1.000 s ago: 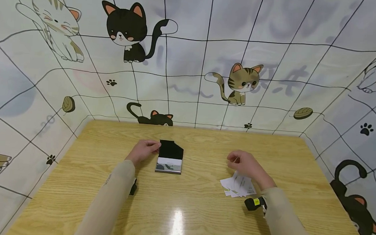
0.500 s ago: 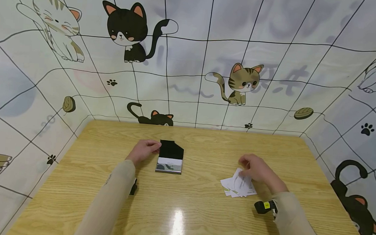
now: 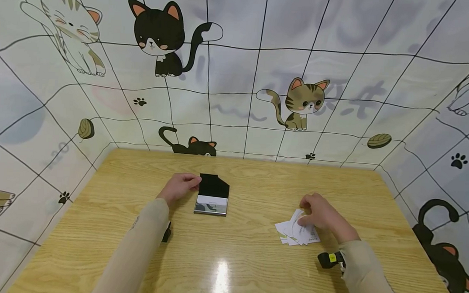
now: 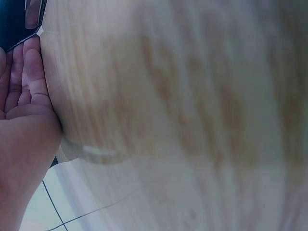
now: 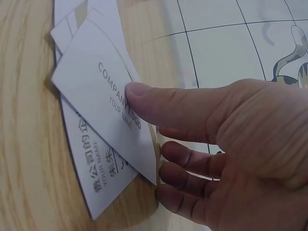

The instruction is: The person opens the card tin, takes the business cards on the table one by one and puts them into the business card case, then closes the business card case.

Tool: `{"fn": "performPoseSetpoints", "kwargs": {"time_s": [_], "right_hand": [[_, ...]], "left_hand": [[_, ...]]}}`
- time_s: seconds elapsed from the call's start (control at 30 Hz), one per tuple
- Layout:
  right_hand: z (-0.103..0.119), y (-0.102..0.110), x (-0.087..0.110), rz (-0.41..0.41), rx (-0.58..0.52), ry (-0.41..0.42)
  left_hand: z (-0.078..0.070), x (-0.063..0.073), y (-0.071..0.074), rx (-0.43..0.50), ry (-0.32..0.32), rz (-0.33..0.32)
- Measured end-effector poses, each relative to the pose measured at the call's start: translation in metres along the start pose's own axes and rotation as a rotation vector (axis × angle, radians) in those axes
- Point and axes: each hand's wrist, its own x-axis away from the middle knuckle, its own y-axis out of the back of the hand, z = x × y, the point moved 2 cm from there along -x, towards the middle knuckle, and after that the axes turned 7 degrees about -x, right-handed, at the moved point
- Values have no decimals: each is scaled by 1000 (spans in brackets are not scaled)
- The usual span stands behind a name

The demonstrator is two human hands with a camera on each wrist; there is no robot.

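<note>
My left hand (image 3: 179, 187) pinches the left edge of the raised black lid of a business card case (image 3: 214, 186). White and grey cards (image 3: 211, 201) lie inside the case. In the left wrist view, my fingers (image 4: 34, 67) reach the dark lid at the upper left corner. My right hand (image 3: 324, 211) is over a fanned pile of white business cards (image 3: 290, 230) on the table. In the right wrist view, the thumb (image 5: 144, 98) rests on the top card (image 5: 91, 72), printed "COMPANY LOGO". The other fingertips sit by that card's edge, apart from the thumb.
The wooden table (image 3: 229, 260) meets a white wall (image 3: 237, 76) printed with cartoon cats and grid lines. Black camera devices (image 3: 329, 259) are strapped to both wrists. Bare tabletop separates the case from the loose cards.
My right hand has moved right and slightly down, and its thumb has come onto the top card of the pile. My left hand and the card case have stayed put.
</note>
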Motion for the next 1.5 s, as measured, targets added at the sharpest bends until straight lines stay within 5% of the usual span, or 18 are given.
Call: {"fn": "performPoseSetpoints", "kwargs": {"time_s": [0.57,1.17,1.5], "right_hand": [[4,-5,0,-36,-26,-17],[11,14,2,-82,-418,20],[29,8,-6,-174,-504,30]], "left_hand": [[-1,0,1,-10,3,-5],[-3,1,1,-20,-15,-8],[-2,2,0,-19,-21,-6]]}}
